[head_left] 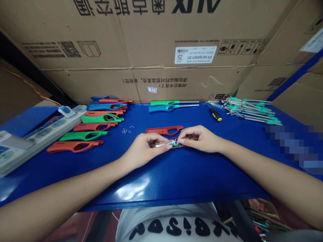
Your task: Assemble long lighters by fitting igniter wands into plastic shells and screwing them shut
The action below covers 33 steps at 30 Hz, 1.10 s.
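My left hand (145, 149) is closed around a clear, silvery lighter insert (164, 144), held between thumb and fingers. At the insert's right end sit small green and white parts (174, 143). These lie against a red lighter shell half (180, 147), mostly hidden under both hands. My right hand (203, 139) pinches the shell's right end beside the green parts; its fingertips partly cover what they grip. Just behind the hands, another red shell half (161, 130) rests on the blue table (156, 178) with its hollow side showing.
Several coloured lighter shells (98, 118) line the left, beside a white power strip (45, 134). Small screws (127, 130) lie nearby. Two long-nosed lighters (166, 108), a screwdriver (215, 113) and a pile of metal rods with green parts (252, 109) lie before the cardboard (141, 43).
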Each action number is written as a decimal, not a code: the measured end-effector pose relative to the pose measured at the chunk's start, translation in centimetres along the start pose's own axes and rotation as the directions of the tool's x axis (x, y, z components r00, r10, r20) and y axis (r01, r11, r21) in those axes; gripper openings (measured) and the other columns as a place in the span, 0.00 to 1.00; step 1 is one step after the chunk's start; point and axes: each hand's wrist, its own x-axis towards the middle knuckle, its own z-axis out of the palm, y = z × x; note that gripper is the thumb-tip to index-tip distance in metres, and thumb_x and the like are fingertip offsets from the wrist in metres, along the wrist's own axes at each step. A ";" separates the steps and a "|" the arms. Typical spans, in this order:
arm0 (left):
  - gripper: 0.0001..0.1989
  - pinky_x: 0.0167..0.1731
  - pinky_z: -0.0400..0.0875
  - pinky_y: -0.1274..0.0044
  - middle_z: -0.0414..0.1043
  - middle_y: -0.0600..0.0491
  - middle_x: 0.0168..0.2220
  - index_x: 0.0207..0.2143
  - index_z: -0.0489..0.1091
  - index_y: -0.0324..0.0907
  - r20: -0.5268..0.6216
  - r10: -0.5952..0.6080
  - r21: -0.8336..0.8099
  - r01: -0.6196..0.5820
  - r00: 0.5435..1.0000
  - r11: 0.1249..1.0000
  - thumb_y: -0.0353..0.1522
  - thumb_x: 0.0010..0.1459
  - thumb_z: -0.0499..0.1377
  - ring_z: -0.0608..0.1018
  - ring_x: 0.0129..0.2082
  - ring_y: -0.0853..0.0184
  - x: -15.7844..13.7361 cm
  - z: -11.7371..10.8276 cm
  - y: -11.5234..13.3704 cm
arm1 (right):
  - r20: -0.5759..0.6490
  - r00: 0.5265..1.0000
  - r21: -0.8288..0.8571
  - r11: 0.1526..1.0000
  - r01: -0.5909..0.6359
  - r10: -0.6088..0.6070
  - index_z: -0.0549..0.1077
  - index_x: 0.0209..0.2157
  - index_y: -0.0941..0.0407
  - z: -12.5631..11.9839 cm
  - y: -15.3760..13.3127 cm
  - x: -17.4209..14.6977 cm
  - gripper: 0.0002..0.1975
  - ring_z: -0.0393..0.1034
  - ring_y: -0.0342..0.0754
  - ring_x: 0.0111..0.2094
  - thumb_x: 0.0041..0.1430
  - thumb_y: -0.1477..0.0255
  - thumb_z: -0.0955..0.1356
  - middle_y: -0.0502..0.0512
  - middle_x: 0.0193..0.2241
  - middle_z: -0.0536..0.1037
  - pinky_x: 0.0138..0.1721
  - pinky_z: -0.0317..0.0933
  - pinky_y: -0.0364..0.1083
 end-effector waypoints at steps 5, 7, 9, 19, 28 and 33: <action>0.16 0.38 0.75 0.72 0.83 0.46 0.37 0.38 0.80 0.38 0.002 0.003 0.011 -0.003 1.000 1.000 0.39 0.51 0.69 0.82 0.35 0.62 -0.1 0.0 0.1 | 0.009 1.000 -0.021 1.000 -0.007 0.007 0.78 0.35 0.59 0.0 0.0 0.1 0.16 0.69 0.43 0.30 0.61 0.58 0.70 0.54 0.31 0.79 0.33 0.63 0.44; 0.15 0.39 0.75 0.72 0.83 0.46 0.37 0.38 0.80 0.38 0.003 0.004 0.005 -0.004 1.000 1.000 0.39 0.52 0.69 0.82 0.35 0.62 -0.1 0.1 0.1 | 0.006 1.000 -0.022 1.000 -0.015 0.015 0.78 0.35 0.59 0.0 -0.1 0.1 0.16 0.69 0.44 0.30 0.61 0.58 0.70 0.55 0.32 0.79 0.34 0.63 0.44; 0.15 0.39 0.76 0.73 0.83 0.47 0.37 0.38 0.81 0.39 0.006 0.010 -0.004 -0.010 1.000 1.000 0.39 0.52 0.69 0.82 0.35 0.63 -0.1 0.1 0.1 | 0.000 1.000 -0.018 1.000 -0.021 0.021 0.78 0.35 0.59 0.0 -0.2 0.1 0.16 0.70 0.44 0.31 0.60 0.58 0.70 0.55 0.32 0.79 0.34 0.64 0.44; 0.13 0.39 0.76 0.75 0.83 0.49 0.37 0.38 0.81 0.39 0.010 0.024 -0.007 -0.024 1.000 1.000 0.38 0.53 0.69 0.83 0.35 0.64 -0.3 0.3 0.1 | -0.037 0.999 0.030 1.000 -0.001 0.002 0.77 0.33 0.59 0.3 -0.5 0.1 0.16 0.68 0.42 0.29 0.60 0.59 0.71 0.53 0.29 0.78 0.33 0.63 0.43; 0.11 0.39 0.77 0.74 0.84 0.50 0.38 0.38 0.82 0.41 -0.023 0.055 0.032 -0.055 0.998 0.998 0.37 0.54 0.69 0.83 0.36 0.63 -0.3 0.4 0.2 | -0.103 0.994 0.033 0.999 -0.030 0.033 0.77 0.33 0.58 1.1 -0.7 0.0 0.18 0.64 0.41 0.25 0.58 0.55 0.71 0.50 0.24 0.74 0.27 0.58 0.42; 0.11 0.36 0.76 0.75 0.84 0.49 0.37 0.37 0.82 0.41 -0.053 0.062 0.052 -0.059 0.997 0.997 0.39 0.55 0.69 0.83 0.35 0.63 -0.3 0.5 0.2 | -0.132 0.991 0.043 0.999 -0.027 0.032 0.78 0.32 0.59 1.4 -0.8 0.0 0.19 0.63 0.41 0.24 0.56 0.55 0.73 0.50 0.22 0.73 0.26 0.58 0.41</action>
